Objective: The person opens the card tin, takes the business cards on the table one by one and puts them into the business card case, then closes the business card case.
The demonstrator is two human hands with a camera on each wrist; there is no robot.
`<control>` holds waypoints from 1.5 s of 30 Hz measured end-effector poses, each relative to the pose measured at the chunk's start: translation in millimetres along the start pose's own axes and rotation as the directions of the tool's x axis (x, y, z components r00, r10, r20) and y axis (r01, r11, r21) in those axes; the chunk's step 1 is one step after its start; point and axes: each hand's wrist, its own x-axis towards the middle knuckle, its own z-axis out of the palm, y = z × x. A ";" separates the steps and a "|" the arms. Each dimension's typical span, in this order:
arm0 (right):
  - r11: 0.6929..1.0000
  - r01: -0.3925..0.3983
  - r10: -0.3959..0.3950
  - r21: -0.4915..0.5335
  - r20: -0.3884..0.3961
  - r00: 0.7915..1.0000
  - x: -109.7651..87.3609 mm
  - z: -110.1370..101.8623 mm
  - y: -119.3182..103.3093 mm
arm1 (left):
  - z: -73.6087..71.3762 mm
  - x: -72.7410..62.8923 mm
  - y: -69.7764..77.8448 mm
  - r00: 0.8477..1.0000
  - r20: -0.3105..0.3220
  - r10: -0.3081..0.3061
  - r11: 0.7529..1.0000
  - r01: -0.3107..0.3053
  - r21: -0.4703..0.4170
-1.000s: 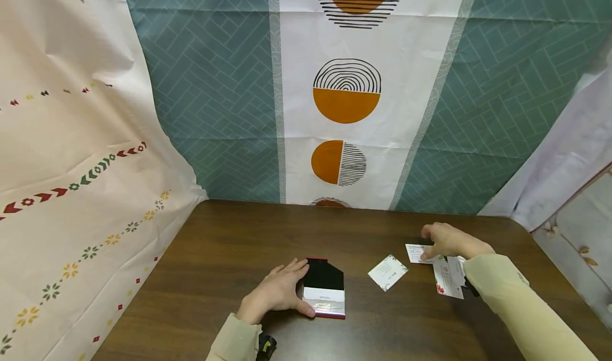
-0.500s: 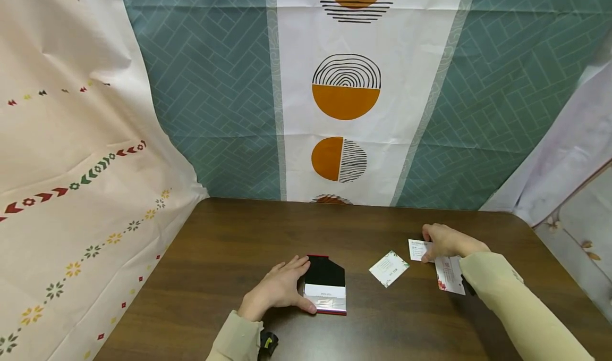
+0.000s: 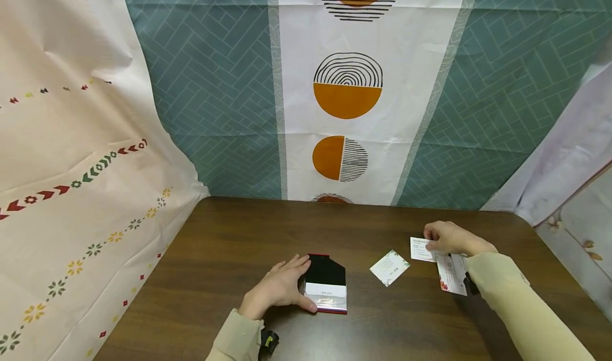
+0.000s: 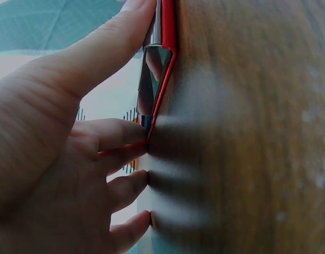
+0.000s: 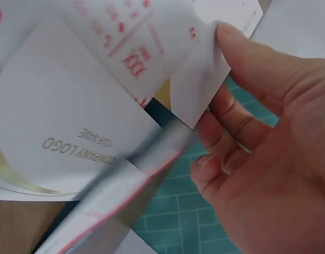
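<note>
An opened business card holder (image 3: 326, 284), red-edged with a black inside and a shiny metal pocket, lies on the table. My left hand (image 3: 279, 290) rests along its left side, thumb on the near corner, spread fingers reaching toward the far end; the left wrist view shows fingertips on the tabletop. Farther right, my right hand (image 3: 451, 238) pinches a white business card (image 5: 196, 87) between thumb and fingers. Other cards lie under and around that hand, including a white card (image 3: 421, 249) and a red-flowered card (image 3: 451, 276).
A single business card (image 3: 389, 268) with leafy corners lies between the holder and the right hand. The brown wooden table (image 3: 373, 326) meets a patterned cloth (image 3: 215, 84) at the back. A cream cloth (image 3: 76, 201) hangs at the left, and pale fabric at the right.
My right thumb has drawn in toward the fingers, now bent closer together over the cards. My left hand and the card holder stay in place; the view has tilted slightly.
</note>
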 end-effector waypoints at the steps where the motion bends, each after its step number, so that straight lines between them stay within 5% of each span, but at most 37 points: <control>1: 1.000 0.023 -0.023 0.007 -0.009 1.000 0.6 -1.5 1.5 | 0.0 0.1 0.3 1.000 0.000 -0.001 1.000 0.001 0.001; 5: 0.996 0.080 -0.079 0.029 -0.044 0.996 3.4 -9.1 1.9 | -0.3 0.3 1.1 1.000 0.000 0.002 1.000 -0.002 0.002; 15: 0.985 0.077 -0.054 0.154 -0.153 0.987 7.0 -12.6 -22.7 | -1.3 -0.1 0.5 1.000 0.008 0.007 1.000 -0.007 -0.007; 34: 0.944 0.139 -0.086 0.300 -0.183 0.979 19.8 20.9 -98.0 | -1.9 0.8 -1.4 1.000 -0.001 0.003 1.000 -0.003 -0.002; 39: 0.929 0.107 -0.042 0.355 -0.184 0.982 20.3 28.9 -110.8 | -0.9 1.3 -0.7 1.000 -0.001 0.005 1.000 -0.005 0.004; 45: 0.945 0.085 -0.023 0.315 -0.195 0.980 19.2 32.6 -123.6 | -1.3 1.6 0.0 1.000 0.000 0.011 1.000 -0.011 0.001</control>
